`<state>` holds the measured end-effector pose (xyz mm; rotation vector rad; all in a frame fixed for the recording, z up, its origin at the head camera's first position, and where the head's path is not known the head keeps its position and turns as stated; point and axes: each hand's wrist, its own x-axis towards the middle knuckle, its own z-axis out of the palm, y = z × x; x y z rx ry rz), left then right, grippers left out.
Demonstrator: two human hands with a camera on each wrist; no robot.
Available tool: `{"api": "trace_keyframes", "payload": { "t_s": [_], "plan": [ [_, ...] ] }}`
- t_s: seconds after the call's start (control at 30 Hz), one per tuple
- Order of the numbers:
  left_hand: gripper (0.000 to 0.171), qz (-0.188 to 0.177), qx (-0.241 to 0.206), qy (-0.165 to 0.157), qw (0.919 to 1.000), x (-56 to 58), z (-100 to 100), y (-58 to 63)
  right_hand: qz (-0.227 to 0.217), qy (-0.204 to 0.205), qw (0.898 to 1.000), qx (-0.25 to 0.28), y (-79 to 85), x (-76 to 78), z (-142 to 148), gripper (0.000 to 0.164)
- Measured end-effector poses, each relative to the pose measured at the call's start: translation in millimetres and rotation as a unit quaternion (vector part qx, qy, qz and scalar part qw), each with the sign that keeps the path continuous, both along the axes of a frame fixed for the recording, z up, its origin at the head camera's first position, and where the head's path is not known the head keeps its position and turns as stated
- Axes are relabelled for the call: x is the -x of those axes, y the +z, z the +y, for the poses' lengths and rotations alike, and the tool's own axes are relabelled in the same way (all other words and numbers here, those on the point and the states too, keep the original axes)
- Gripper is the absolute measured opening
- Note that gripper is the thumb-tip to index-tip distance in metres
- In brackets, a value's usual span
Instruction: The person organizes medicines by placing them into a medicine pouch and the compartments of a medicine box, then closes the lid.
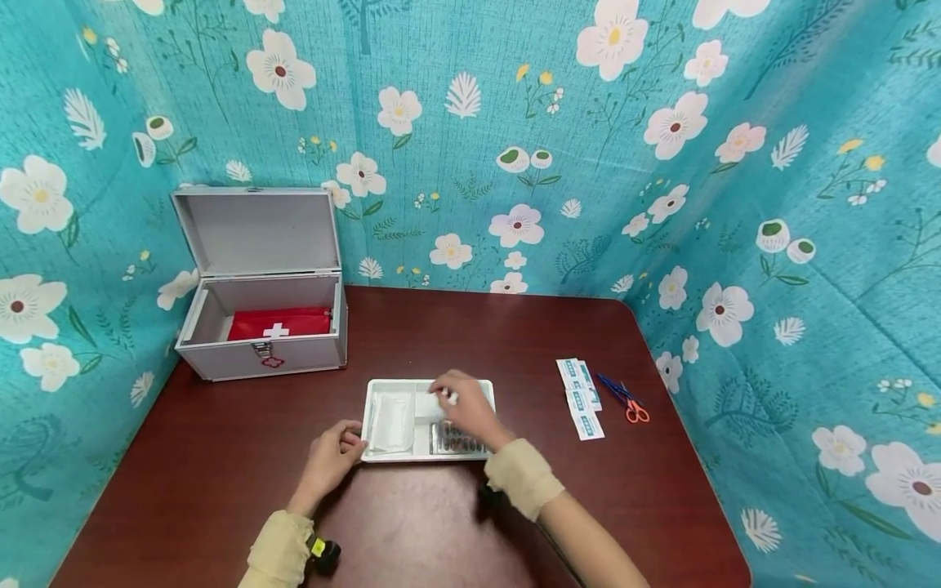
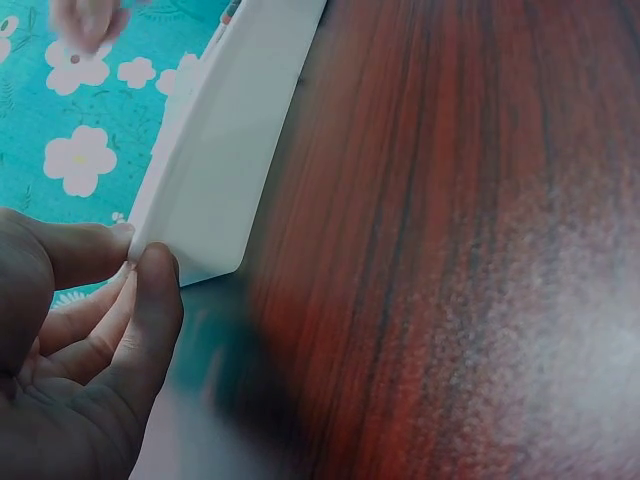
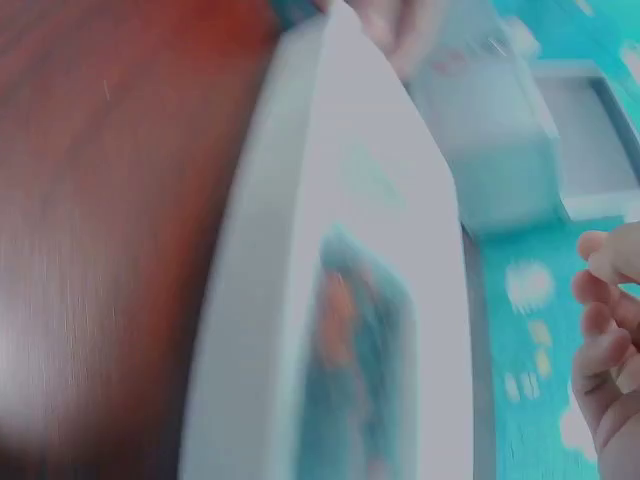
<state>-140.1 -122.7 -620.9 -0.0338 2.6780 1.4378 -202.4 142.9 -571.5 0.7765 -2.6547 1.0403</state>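
My left hand [image 1: 333, 454] pinches the left front corner of a white divided tray [image 1: 365, 420]; in the left wrist view its thumb and fingers meet at the rim [image 2: 160, 215]. Over the tray's back right compartment is my right hand [image 1: 469, 406], its fingers curled about a small white thing [image 1: 451, 398] mostly hidden by them. Flat white packets [image 1: 392, 422] fill the left compartment. A blister pack of dark capsules [image 1: 457, 439] lies in the front right one, partly under the right wrist. The right wrist view is blurred, with the curled fingers [image 3: 603, 330] at its edge.
An open grey metal case [image 1: 272, 359] stands at the back left, holding a red pouch [image 1: 279, 322] with a white cross. To the right lie several white and blue packets [image 1: 579, 400], blue tweezers [image 1: 613, 385] and orange-handled scissors [image 1: 636, 411]. A flowered curtain [image 1: 456, 180] hangs behind the table.
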Motion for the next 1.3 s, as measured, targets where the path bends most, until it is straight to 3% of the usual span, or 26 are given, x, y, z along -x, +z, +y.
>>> {"api": "trace_keyframes", "payload": {
  "t_s": [0.13,0.27,0.37,0.47,0.57,0.7,0.8,0.9,1.13,1.3],
  "plan": [
    [0.030,0.009,-0.004,0.000,1.0000,0.3,0,0.4,0.033,-0.105,0.994,0.026,-2.2,3.7,62,0.014],
    [0.031,0.006,-0.005,0.000,1.0000,-0.6,0,0.7,0.032,-0.222,0.974,0.009,-14.7,3.1,130,0.011],
    [0.031,0.000,-0.004,-0.001,1.0000,-1.3,-1,0.6,-0.031,-0.320,0.946,-0.033,-24.8,-1.4,174,0.015],
    [0.031,-0.005,-0.001,-0.002,1.0000,-1.7,-2,0.7,-0.135,-0.393,0.906,-0.080,-31.7,-8.8,204,0.035],
    [0.032,-0.010,0.004,-0.001,0.9999,-1.5,-2,0.5,-0.219,-0.419,0.874,-0.111,-38.2,-14.6,219,0.055],
    [0.032,-0.014,0.007,-0.003,0.9999,-0.2,-1,0.4,-0.263,-0.430,0.856,-0.113,-45.5,-17.6,223,0.066],
    [0.032,-0.016,0.005,-0.005,0.9998,0.7,0,0.7,-0.272,-0.441,0.848,-0.111,-49.3,-17.1,223,0.068],
    [0.032,-0.014,0.004,-0.005,0.9999,0.1,0,0.7,-0.274,-0.442,0.848,-0.105,-48.7,-16.2,222,0.068],
    [0.033,-0.017,-0.005,-0.005,0.9998,0.2,1,0.1,-0.246,-0.440,0.861,-0.069,-48.0,-24.2,224,0.049],
    [0.033,-0.015,-0.008,-0.006,0.9998,0.1,0,2.1,-0.216,-0.418,0.882,-0.038,-47.6,-28.4,230,0.030]
  ]
}}
